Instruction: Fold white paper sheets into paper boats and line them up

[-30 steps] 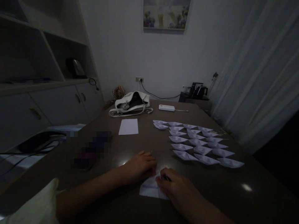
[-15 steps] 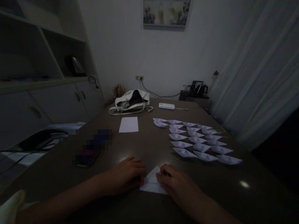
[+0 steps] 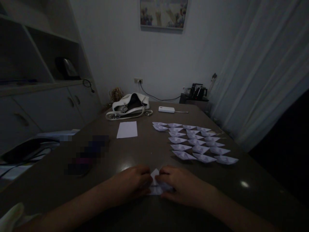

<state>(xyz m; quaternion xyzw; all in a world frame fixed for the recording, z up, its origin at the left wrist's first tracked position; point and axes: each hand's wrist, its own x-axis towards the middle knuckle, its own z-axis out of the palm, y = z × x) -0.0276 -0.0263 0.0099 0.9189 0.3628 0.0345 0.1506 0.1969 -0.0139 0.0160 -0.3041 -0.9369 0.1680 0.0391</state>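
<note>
A partly folded sheet of white paper (image 3: 155,190) with a pointed top lies on the brown table in front of me. My left hand (image 3: 136,182) grips its left side, fingers curled at the edge. On the other side my right hand (image 3: 177,185) holds the paper between thumb and fingers, covering its right part. Beyond the right hand stand several folded paper boats (image 3: 182,155) in rows. A flat stack or sheet of white paper (image 3: 127,130) lies farther off to the left.
A white handbag (image 3: 130,106) and a white power bank (image 3: 166,110) with a short cord sit at the table's far end. Left of my left arm lies a blurred-out phone-like object (image 3: 89,154). Black kettles (image 3: 199,92) stand on a small cabinet at the back right.
My left hand has moved up onto the paper's left side, and my right hand's fingers have spread over its right part. The view has turned slightly to the right.
</note>
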